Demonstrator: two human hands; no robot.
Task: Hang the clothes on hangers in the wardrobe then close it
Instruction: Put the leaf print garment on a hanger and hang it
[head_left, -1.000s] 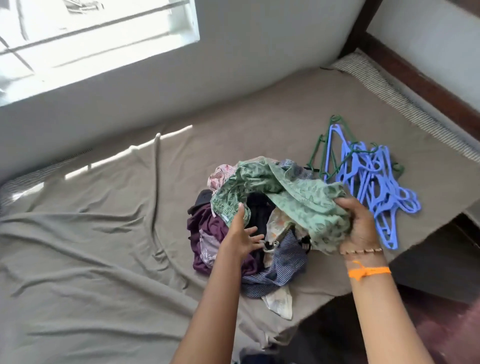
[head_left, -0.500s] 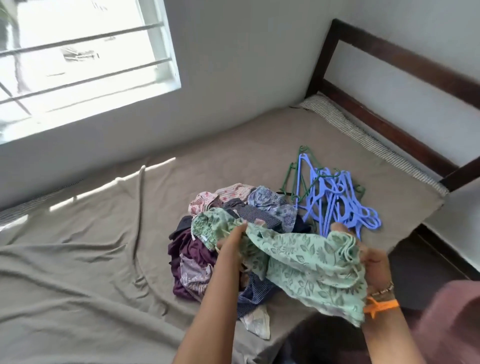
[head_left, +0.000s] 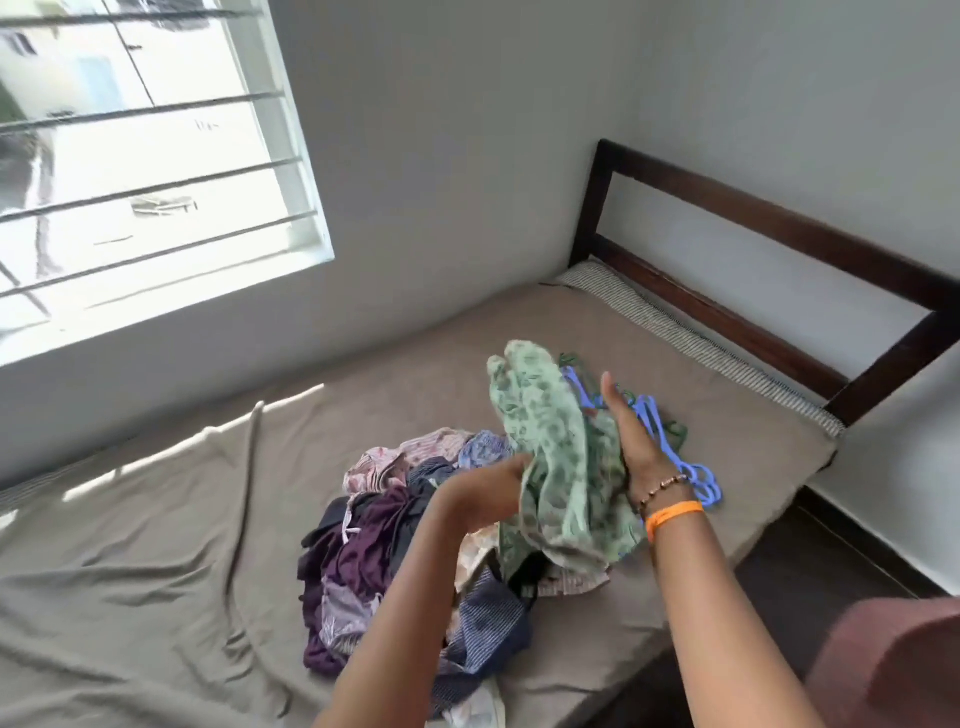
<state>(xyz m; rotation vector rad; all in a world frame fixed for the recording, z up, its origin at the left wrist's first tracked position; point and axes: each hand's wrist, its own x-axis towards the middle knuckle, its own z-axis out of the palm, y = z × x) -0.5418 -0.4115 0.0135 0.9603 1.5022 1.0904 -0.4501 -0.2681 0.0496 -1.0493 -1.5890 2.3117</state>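
A crumpled pale-green floral-print cloth garment (head_left: 563, 457) is held up just above the heap of mixed clothes (head_left: 410, 545) on the taupe-sheeted bed (head_left: 156, 545). Its left edge is pinched by the left hand (head_left: 488, 493); the right hand (head_left: 636, 441) is pressed flat against its right side, fingers straight. Blue and green plastic hangers (head_left: 654, 421) are partly hidden behind the garment, right of the heap.

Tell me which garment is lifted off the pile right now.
The green floral garment, held up between the left hand and right hand; the purple, striped and pink clothes stay heaped on the bed.
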